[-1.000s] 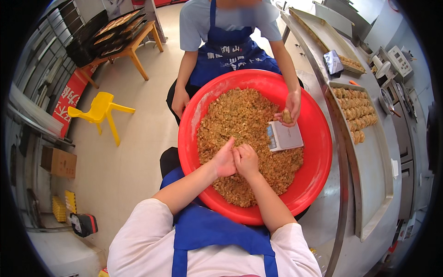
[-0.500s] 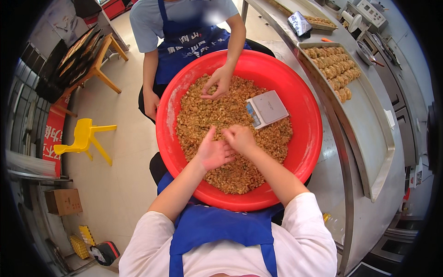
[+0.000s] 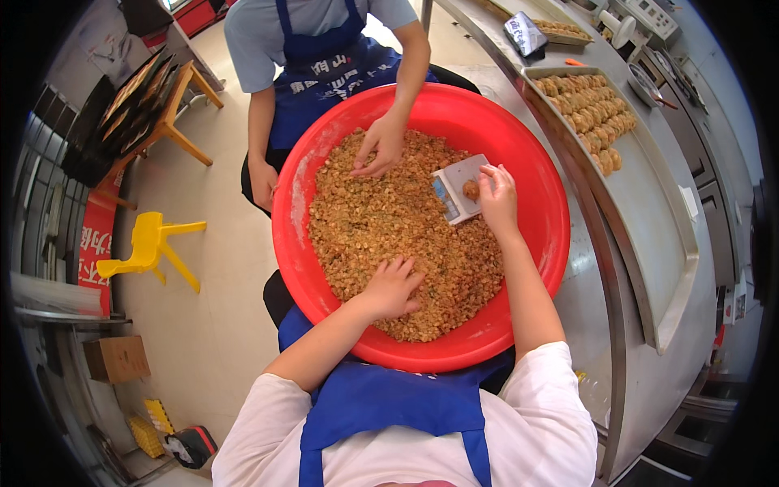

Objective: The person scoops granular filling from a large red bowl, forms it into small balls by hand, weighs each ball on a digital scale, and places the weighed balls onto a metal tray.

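Note:
A big red basin holds a crumbly golden-brown mixture with chopped nutty-looking bits. A small white digital scale sits on the mixture at the right, and a round brown ball of the mixture rests on its plate. My right hand hovers over the scale's right edge with its fingers apart, close beside the ball. Palm down, my left hand lies on the mixture near the front, fingers spread and holding nothing I can see.
Across the basin sits a co-worker in a blue apron, one hand over the mixture. To the right, a metal tray with rows of balls stands on a steel table. A yellow chair stands on the floor at left.
My hands have parted. My right hand has moved up and right to the scale, where a ball now lies. My left hand has lowered onto the mixture.

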The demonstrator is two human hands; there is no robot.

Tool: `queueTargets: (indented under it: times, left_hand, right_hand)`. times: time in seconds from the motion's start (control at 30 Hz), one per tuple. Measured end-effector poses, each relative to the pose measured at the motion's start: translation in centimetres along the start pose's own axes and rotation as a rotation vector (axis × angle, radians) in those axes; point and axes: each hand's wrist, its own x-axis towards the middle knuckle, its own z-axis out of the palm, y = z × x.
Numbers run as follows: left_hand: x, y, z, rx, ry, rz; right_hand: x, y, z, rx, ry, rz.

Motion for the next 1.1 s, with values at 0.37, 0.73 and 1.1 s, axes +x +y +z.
queueTargets:
  times: [0.37,0.73,1.1]
  left_hand:
    - [0.7,-0.2,0.8,-0.285,-0.092,0.142]
    - [1.6,-0.5,-0.7,-0.101,0.234,0.181]
    - [3.3,-3.5,-0.7,-2.088,0.082,-0.683]
  right_hand:
    - [-0.9,3.6,-0.9,0.197,0.202,0.323]
    - [-2.6,0.6,1.0,0.032,-0.040,0.196]
    - [-0.6,4.5,7.7,-0.177,-0.414,0.072]
